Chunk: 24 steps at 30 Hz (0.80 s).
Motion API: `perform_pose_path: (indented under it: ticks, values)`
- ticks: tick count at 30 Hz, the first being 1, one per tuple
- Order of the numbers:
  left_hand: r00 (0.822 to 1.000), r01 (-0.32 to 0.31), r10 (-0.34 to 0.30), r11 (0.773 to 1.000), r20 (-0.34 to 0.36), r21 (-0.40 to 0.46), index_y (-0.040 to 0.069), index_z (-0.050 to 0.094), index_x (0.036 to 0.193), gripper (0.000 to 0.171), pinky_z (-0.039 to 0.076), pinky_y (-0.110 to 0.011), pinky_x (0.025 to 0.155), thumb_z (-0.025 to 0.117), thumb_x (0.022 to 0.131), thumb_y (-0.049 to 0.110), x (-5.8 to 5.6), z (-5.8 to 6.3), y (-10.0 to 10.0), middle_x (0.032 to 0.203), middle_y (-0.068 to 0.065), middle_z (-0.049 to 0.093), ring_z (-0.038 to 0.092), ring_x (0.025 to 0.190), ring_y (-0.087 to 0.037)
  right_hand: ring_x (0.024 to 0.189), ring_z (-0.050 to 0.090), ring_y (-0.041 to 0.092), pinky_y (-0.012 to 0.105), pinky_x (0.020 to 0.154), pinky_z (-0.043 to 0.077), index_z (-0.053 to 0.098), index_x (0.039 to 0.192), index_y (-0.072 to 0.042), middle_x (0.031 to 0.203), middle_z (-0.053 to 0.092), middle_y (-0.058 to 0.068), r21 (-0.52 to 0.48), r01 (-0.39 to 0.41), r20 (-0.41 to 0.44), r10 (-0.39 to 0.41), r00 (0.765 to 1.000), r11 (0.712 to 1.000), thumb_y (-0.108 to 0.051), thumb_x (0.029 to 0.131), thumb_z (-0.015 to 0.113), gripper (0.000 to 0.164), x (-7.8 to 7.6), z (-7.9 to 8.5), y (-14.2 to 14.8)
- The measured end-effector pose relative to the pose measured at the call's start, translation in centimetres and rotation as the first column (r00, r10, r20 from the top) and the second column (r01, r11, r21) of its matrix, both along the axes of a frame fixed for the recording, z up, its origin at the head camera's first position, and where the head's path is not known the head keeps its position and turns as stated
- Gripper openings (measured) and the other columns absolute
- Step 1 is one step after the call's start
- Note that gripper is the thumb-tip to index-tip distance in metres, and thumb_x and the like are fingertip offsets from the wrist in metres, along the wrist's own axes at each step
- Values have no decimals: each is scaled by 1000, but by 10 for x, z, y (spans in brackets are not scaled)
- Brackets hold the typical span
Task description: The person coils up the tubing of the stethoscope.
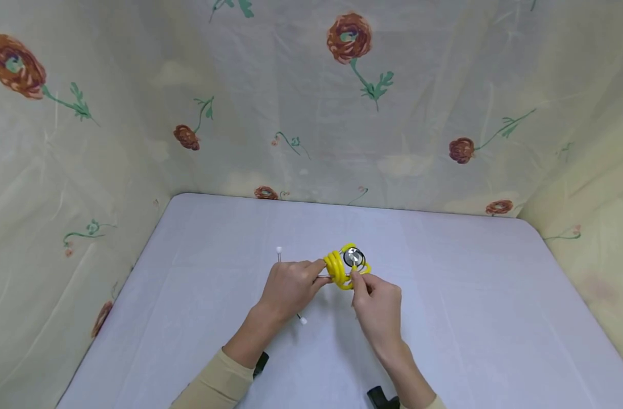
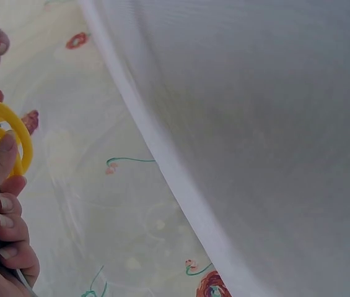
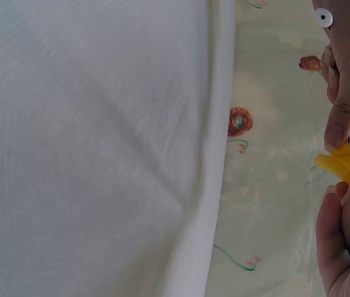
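A stethoscope with yellow tubing (image 1: pixel 335 269) is held up over the table, its tubing wound in several loops. My left hand (image 1: pixel 291 287) grips its metal ear tubes just left of the coil; in the left wrist view the thumb presses on the yellow loops (image 2: pixel 25 148). White ear tips (image 1: pixel 279 250) stick out beyond the far and near sides of that hand. At the coil's right, the round silver chest piece (image 1: pixel 353 257) faces up. My right hand (image 1: pixel 378 307) pinches the yellow tube end just below it, between thumb and fingers.
A white-covered table (image 1: pixel 475 318) spreads beneath both hands. Flower-patterned curtains (image 1: pixel 414 136) hang behind it and at both sides. A black device (image 1: pixel 382 397) is at the right wrist, another (image 1: pixel 261 363) at the left.
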<state>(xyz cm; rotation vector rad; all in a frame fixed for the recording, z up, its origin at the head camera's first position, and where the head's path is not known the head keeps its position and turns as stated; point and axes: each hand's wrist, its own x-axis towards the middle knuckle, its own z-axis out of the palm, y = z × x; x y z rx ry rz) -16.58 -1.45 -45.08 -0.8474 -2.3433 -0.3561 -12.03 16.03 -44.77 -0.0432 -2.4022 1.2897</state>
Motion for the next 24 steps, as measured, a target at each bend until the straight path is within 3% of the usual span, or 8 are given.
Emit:
perform_pose_path:
  ticks: [8, 16, 21, 24]
  values:
    - [998, -2, 2, 1000, 57, 12, 16, 74, 95, 29, 43, -14, 49, 79, 81, 41, -1, -2, -1, 73, 7, 75, 64, 55, -3, 39, 46, 10, 23, 39, 33, 72, 68, -9, 47, 53, -2, 58, -18, 39, 15, 999, 998, -22, 96, 65, 32, 1, 0, 8]
    - [998, -8, 8, 1000, 64, 4, 16, 74, 95, 29, 43, -15, 50, 79, 81, 41, -1, -2, -2, 73, 7, 75, 64, 56, -4, 43, 48, 9, 23, 42, 36, 76, 76, -7, 50, 58, -1, 104, -30, 36, 27, 999, 994, -23, 94, 69, 25, 3, 2, 14]
    - [997, -4, 4, 1000, 75, -2, 16, 74, 94, 29, 41, -15, 49, 79, 81, 42, -2, -3, -3, 71, 7, 74, 63, 54, -4, 46, 47, 9, 21, 42, 37, 75, 76, -8, 56, 60, 0, 105, -28, -45, 32, 998, 994, -11, 91, 71, 15, 0, 7, 21]
    - [995, -2, 3, 1000, 103, -9, 17, 75, 94, 29, 41, -15, 49, 80, 80, 42, -2, -2, -3, 73, 8, 74, 63, 56, -3, 55, 50, 10, 20, 50, 43, 75, 85, -5, 66, 64, 2, 164, -26, -123, 46, 991, 986, -3, 87, 72, 4, -4, 13, 27]
